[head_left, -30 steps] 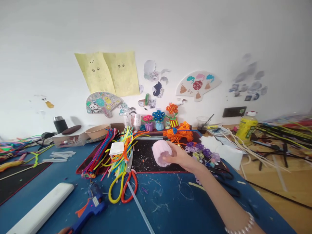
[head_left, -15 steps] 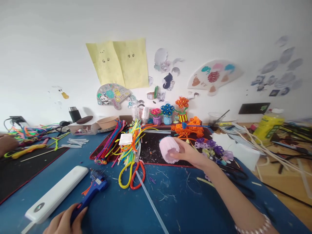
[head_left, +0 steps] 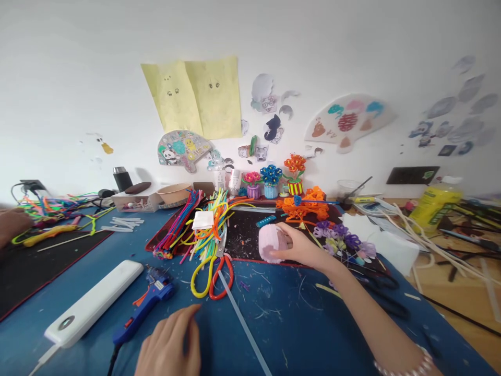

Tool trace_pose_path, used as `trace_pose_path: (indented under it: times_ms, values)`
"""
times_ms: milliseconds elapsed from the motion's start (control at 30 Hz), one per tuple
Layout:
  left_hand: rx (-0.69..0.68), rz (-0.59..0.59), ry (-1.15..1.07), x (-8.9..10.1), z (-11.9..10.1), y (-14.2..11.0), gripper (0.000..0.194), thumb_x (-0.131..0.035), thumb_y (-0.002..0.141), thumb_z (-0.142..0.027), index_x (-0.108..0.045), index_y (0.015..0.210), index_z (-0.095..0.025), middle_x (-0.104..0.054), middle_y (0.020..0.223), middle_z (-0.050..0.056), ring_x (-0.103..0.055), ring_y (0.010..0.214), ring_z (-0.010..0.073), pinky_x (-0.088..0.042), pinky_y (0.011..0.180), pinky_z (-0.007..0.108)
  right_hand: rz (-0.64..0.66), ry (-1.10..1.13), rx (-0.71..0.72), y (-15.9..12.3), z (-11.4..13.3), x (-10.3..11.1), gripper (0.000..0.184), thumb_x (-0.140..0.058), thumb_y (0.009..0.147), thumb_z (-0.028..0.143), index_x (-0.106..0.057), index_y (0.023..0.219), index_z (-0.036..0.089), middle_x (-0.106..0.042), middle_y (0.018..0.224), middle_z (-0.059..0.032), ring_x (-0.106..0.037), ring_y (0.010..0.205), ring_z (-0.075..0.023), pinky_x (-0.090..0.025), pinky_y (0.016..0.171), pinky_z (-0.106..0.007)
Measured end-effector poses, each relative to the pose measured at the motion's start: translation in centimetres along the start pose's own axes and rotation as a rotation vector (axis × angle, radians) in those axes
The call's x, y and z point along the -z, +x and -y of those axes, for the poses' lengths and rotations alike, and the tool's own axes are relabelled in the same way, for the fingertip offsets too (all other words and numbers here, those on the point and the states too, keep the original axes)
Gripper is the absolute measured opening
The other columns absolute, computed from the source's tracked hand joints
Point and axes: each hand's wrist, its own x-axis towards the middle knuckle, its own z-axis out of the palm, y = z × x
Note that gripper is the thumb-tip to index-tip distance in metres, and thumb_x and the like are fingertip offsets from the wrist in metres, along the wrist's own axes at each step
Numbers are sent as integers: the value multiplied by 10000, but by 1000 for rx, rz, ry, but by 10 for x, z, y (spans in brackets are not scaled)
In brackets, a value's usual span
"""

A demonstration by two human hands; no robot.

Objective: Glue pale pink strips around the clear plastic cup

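My right hand (head_left: 299, 245) has its fingers and thumb closed on the rim of a hollow, pale pink fuzzy pot (head_left: 269, 244), tipped on its side at the black mat's front edge. Close behind the pot lies a small teal strip (head_left: 266, 221). My left hand (head_left: 170, 339) hovers over the blue tabletop at the front, fingers loosely apart with nothing in them. To its left lies a blue glue gun (head_left: 143, 308). Scissors (head_left: 213, 274) with a yellow and a red handle rest beyond my left hand, beside a clear glue stick (head_left: 242, 321).
Bundles of coloured pipe cleaners (head_left: 195, 224) cover the mat's left part. Small flower pots (head_left: 271, 183) stand along the wall; purple flowers (head_left: 338, 235) lie right. A long white device (head_left: 96, 303) lies left. Another person's hand (head_left: 13, 227) is at the far left.
My left hand has let go of the glue gun and moved right. The gun stays on the table. The pink pot has shifted slightly in my right hand, and the teal strip behind it now shows.
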Motion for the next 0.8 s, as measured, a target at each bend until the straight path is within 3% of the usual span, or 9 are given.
trace_pose_path:
  times_ms: [100, 233, 500, 800]
  values:
    - [39, 35, 108, -1, -18, 12, 301, -420, 936, -291, -689, 1035, -201, -731, 995, 41, -648, 900, 223, -437, 750, 329, 12, -20, -8, 0, -3, 1, 617, -838, 638, 377, -562, 1165, 213, -663, 1088, -48, -645, 964, -249, -527, 814, -353]
    - [98, 37, 199, -2, -18, 20, 373, -346, 967, -281, -671, 1070, -130, -698, 863, 68, -617, 810, 231, -429, 727, 334, 12, -84, -2, -1, 0, 2, 588, -826, 658, 380, -560, 1154, 212, -662, 1101, -54, -645, 942, -242, -519, 809, -351]
    - [46, -9, 195, -9, -8, 23, 311, -433, 954, -312, -676, 1040, -140, -666, 880, 71, -558, 794, 240, -410, 715, 341, 3, -224, 8, -4, 7, 1, 537, -791, 685, 412, -568, 1131, 214, -659, 1030, -36, -623, 881, -227, -483, 794, -344]
    - [111, 69, 256, -14, -7, 30, 317, -410, 945, -295, -641, 1134, -189, -641, 1015, 87, -544, 876, 244, -382, 706, 343, 7, -265, -36, -3, -1, -2, 551, -794, 686, 411, -575, 1160, 235, -680, 954, -35, -634, 768, -220, -489, 663, -313]
